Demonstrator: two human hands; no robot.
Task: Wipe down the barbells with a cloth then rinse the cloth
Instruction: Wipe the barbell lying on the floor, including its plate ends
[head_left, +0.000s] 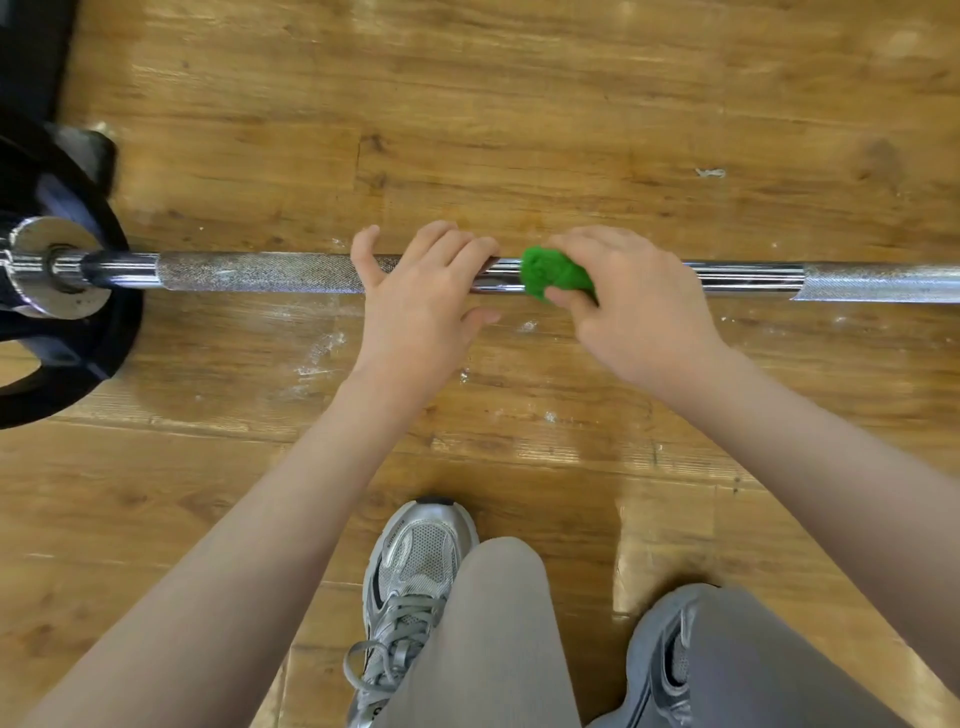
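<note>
On the floor (519, 104), the barbell (249, 272) runs from 9 to 3 o'clock. Your right hand (634, 306) grips the cloth (553, 273) around it; your left hand (421, 291) rests open-fingered on it, just beside.

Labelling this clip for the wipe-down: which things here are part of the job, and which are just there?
Job: bar, green cloth, right hand gripping the cloth, left hand resting on the bar.
Just there: black plate, shoes, wooden floor.
</note>
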